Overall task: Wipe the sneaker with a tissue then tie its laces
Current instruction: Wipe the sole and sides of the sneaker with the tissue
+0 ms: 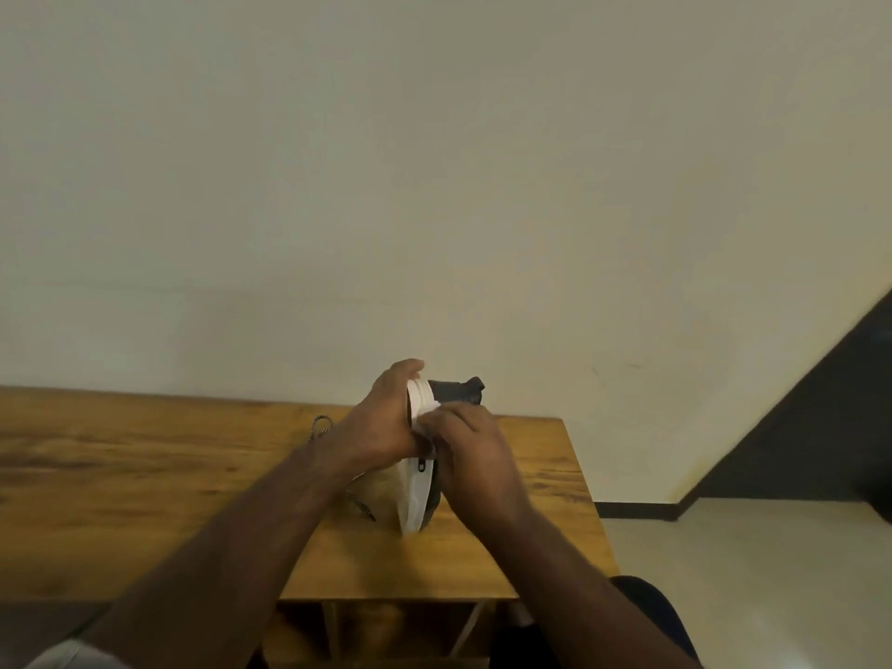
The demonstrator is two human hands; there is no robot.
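Right now, from the head camera, we have the sneaker [419,494] tipped on its side on the wooden table [145,475], its white sole edge facing up and toward us and its dark upper turned to the right. Our left hand [381,422] grips the sneaker from the left, fingers curled over the white ridged end of the sole at the top. Our right hand [475,451] sits just beside it, fingers bent together and pinching a white tissue [427,417] against the sole; only a small part of the tissue shows between the two hands. A speckled black-and-white lace [321,423] trails loose on the table behind our left wrist, and another end pokes out below the left forearm. Behind the table stands a plain pale wall [434,185].
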